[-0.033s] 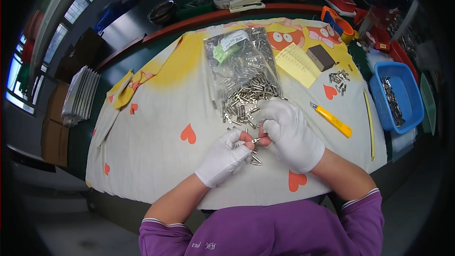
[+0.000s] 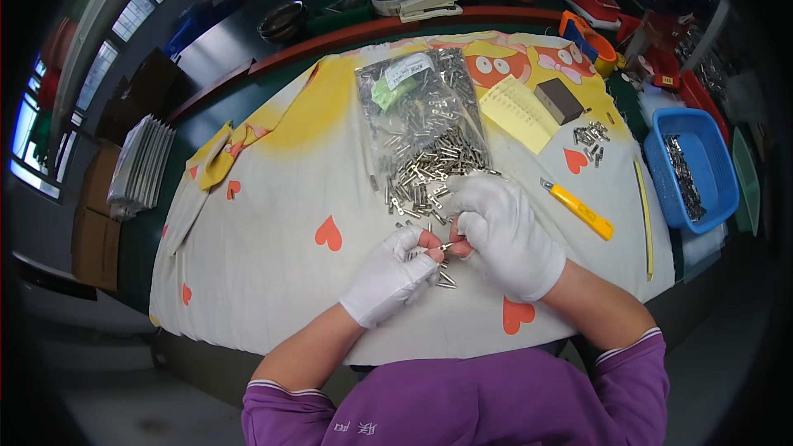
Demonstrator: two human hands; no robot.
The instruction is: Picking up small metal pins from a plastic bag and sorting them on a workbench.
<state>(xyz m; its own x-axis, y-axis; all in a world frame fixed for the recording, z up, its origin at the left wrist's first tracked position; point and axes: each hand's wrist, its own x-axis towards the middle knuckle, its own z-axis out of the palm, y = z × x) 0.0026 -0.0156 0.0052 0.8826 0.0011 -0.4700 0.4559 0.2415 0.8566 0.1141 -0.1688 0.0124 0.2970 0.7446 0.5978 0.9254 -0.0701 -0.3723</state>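
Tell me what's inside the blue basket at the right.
Small metal parts lie heaped along the left side of the blue basket, with bare bottom showing beside them. Whatever lies beneath the heap is covered.

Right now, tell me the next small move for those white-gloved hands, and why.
Perhaps turn the small silvery metal piece slightly: the white-gloved left hand and white-gloved right hand meet at it, bare fingertips at both ends hiding part of it.
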